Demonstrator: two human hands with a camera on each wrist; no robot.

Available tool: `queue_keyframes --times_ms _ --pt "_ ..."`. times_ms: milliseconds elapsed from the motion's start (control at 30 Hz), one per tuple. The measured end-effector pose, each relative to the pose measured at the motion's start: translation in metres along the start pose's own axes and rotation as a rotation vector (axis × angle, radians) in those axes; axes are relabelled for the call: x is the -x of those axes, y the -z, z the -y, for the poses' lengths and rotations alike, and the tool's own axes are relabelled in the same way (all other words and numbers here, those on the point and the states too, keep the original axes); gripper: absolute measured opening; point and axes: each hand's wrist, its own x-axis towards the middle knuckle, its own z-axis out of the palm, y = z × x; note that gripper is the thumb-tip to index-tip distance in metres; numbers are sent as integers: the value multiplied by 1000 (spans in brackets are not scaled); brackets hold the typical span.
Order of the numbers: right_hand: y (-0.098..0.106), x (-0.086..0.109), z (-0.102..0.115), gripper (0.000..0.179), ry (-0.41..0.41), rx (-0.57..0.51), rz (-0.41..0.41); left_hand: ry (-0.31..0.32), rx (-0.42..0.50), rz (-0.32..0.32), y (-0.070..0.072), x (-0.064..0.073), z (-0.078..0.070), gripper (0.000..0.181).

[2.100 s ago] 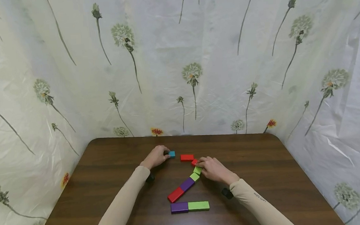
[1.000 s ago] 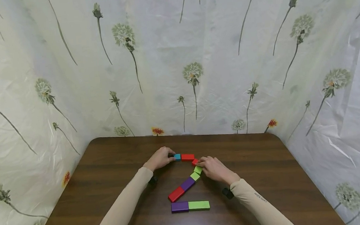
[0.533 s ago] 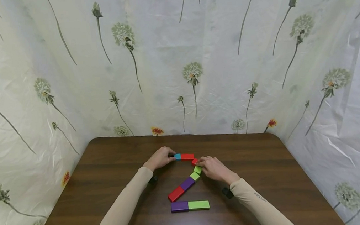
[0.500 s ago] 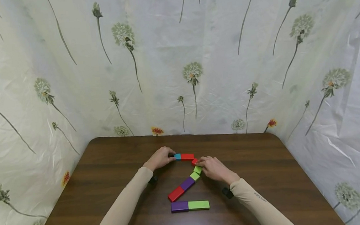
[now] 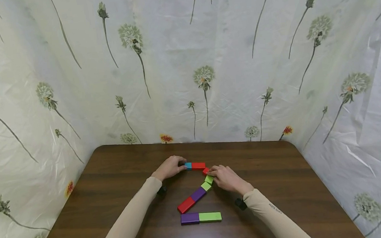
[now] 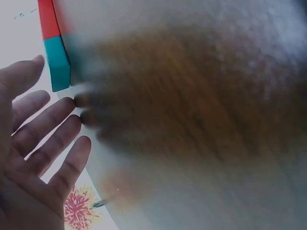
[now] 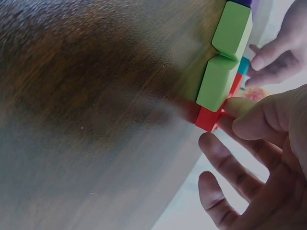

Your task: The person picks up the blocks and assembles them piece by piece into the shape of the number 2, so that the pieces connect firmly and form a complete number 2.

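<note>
Near the table's far side, a small blue block [image 5: 188, 166] stands end to end with a longer red block [image 5: 198, 166]. My left hand [image 5: 168, 167] is just left of the blue block, fingers spread loosely; the left wrist view shows the thumb [image 6: 31, 72] beside the block and nothing in the grasp. My right hand [image 5: 228, 179] pinches a small red block [image 7: 208, 119] between thumb and index finger, its other fingers apart. Two light green blocks [image 5: 209, 179] continue the line toward me, followed by a purple block [image 5: 198, 195] and a red block [image 5: 186, 205].
Closer to the front, a second purple block [image 5: 190, 219] and a long green block [image 5: 210, 217] form a straight row. Everything lies on a dark wooden table [image 5: 274, 217]. A curtain [image 5: 171, 60] with dandelion prints hangs around its back and sides.
My left hand has slid the blue block rightward against the longer red block, and its fingers have just come slightly away. The right hand has stayed at the small red block.
</note>
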Motion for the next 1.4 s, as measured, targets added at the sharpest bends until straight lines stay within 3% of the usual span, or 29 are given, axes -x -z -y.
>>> queue_keyframes --times_ms 367,767,1167,1400 --pt "-1 -4 -2 27 -4 -18 -19 52 55 -70 1 2 4 43" --pt "3 -5 -7 27 -143 -175 3 105 79 -120 -2 2 5 51" --pt "1 0 -10 32 -151 -195 -78 122 106 -126 -3 4 2 55" --pt "4 6 -15 34 -185 -216 -80 115 133 -105 0 6 3 54"
